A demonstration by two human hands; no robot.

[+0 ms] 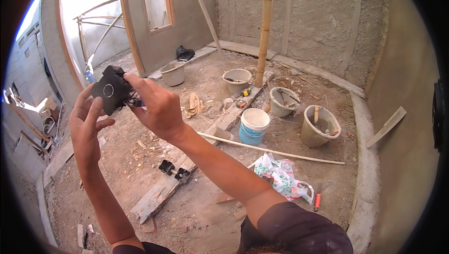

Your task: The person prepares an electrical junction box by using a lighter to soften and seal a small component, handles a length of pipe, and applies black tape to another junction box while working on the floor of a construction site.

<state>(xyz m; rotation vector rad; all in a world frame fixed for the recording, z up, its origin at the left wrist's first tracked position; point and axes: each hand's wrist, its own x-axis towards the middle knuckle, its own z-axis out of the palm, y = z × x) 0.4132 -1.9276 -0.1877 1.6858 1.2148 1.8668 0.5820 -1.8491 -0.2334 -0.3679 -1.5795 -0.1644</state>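
Both hands are raised at the left, holding a flat black device (108,90) with a pale ring marked on its face. My left hand (88,125) pinches its left side, thumb in front and fingers behind. On the right edge, my right hand (156,109) grips the device, with a small shiny metal part showing beneath the fingers. What lies behind the plate is hidden. Below the hands, a pair of small black clamp-like pieces (174,170) joined by a light bar rests on a wooden plank (161,193).
A blue-and-white bucket (254,130) and grey buckets (320,127) stand on the dirt floor. A long pale pole (280,152) lies in front of them, near a patterned plastic bag (283,179). An upright bamboo post (265,34) rises behind. A tape measure (245,93) rests near the plank.
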